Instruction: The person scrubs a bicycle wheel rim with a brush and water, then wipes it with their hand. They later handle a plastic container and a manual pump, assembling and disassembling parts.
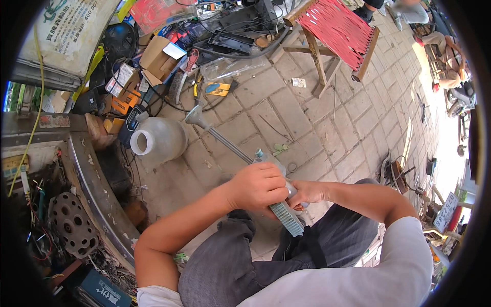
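A grey metal part lies across my lap, with a long shaft (227, 141) running up and left to a flared end (195, 116). At its near end a finned metal block (287, 220) juts out below my hands; I cannot tell its exact kind. My left hand (258, 187) is closed over the part's top, knuckles up. My right hand (308, 193) grips its right side, the fingers curled and partly hidden. Something small and copper-coloured (299, 206) shows beneath the right fingers, too small to name.
A cloudy plastic jug (171, 137) lies on the brick paving to the left. Beyond it sit an open cardboard box (159, 59), cables and loose parts. A red-strapped folding stool (337, 31) stands far right of centre. A metal-edged cabinet (94, 184) flanks my left side.
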Demonstrator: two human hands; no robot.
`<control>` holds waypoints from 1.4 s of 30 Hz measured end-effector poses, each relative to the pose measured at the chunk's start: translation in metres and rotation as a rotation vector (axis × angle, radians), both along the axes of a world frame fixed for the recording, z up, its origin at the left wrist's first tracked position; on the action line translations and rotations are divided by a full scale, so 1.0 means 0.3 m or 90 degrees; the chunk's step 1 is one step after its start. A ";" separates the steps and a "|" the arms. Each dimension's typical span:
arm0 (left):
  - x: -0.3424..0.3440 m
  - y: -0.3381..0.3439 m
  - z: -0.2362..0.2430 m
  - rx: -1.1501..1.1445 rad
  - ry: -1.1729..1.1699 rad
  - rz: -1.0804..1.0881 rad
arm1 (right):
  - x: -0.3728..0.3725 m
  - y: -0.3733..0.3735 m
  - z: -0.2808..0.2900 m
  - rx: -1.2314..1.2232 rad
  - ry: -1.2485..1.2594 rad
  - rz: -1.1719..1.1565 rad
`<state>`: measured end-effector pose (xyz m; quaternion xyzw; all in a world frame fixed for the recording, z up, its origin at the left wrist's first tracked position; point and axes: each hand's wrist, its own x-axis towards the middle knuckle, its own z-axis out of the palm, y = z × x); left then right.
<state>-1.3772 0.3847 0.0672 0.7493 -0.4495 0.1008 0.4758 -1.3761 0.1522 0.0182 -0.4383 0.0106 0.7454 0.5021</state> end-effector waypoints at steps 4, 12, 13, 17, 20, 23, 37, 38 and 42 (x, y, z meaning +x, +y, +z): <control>0.035 -0.050 0.120 -0.061 -0.054 -0.035 | -0.077 0.006 0.006 0.053 -0.093 -0.086; 0.096 -0.102 0.084 0.013 -0.038 0.025 | -0.017 0.008 0.090 -0.113 -0.251 -0.082; 0.117 -0.113 0.070 0.012 0.002 0.041 | -0.029 -0.004 0.037 -0.071 -0.274 -0.120; 0.192 -0.117 0.027 -0.011 0.020 0.074 | 0.005 0.004 -0.040 0.045 -0.040 -0.187; 0.243 -0.095 0.042 0.021 0.044 0.093 | 0.095 0.006 -0.049 0.120 0.071 -0.132; 0.251 -0.053 0.026 0.137 0.098 0.114 | 0.134 0.004 -0.053 0.143 -0.008 -0.084; 0.332 0.015 0.080 0.261 0.357 0.314 | 0.173 -0.019 0.021 0.052 -0.048 -0.156; 0.335 0.017 0.081 0.243 0.348 0.307 | 0.176 -0.028 0.028 0.046 -0.059 -0.163; 0.334 -0.002 0.073 0.144 0.247 0.304 | 0.196 -0.067 0.052 0.035 -0.154 -0.209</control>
